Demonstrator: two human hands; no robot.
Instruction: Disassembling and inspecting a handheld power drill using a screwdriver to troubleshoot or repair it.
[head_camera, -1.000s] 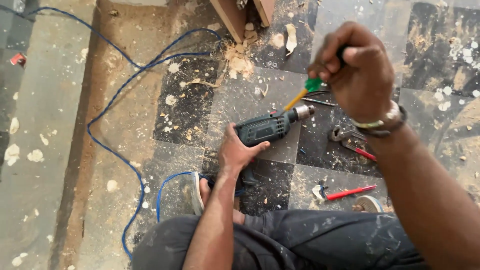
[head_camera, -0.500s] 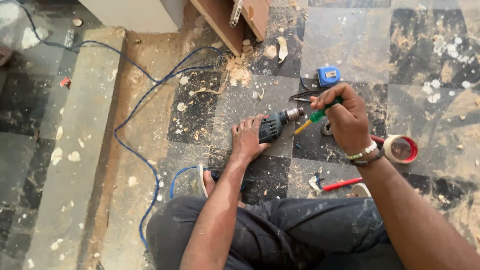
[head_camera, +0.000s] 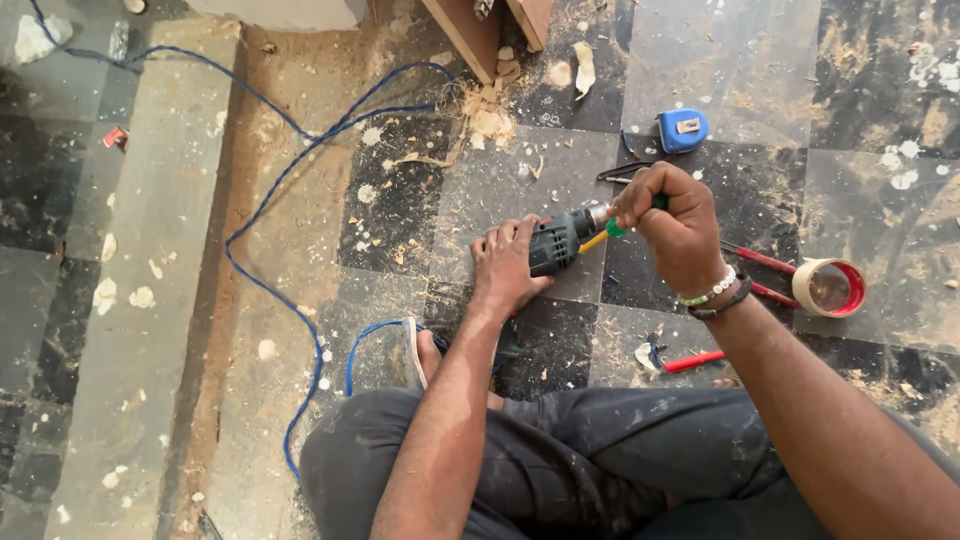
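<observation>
Presently catalogued, head view: one electric drill (head_camera: 553, 243), dark green body, lying on its side on the tiled floor (head_camera: 880, 110) near centre frame, chuck pointing toward 3 o'clock. Left hand (head_camera: 505, 265), fingers spread and pressed flat over the drill's rear housing, pinning it down. Right hand (head_camera: 676, 228), fingers closed around a screwdriver (head_camera: 612, 231) with green-and-yellow handle, its tip end meeting the chuck; whether it is seated cannot be told. Progress, as a judgement: the work at the chuck appears under way, not finished, since both hands remain engaged and the drill is not lifted for use. Surroundings: blue cable (head_camera: 270, 190) looping from 10 o'clock down to 7 o'clock; blue tape measure (head_camera: 683, 130) at 1 o'clock, well apart from the drill; roll of tape with red rim (head_camera: 829, 287) at 3 o'clock; red-handled pliers (head_camera: 675, 358) at 5 o'clock near the right forearm; wooden boards (head_camera: 480, 30) at 12 o'clock with sawdust and shavings scattered below. Person seated, dark trousers (head_camera: 560, 460) at 6 o'clock, sandal (head_camera: 412, 352) showing beside the cable.
</observation>
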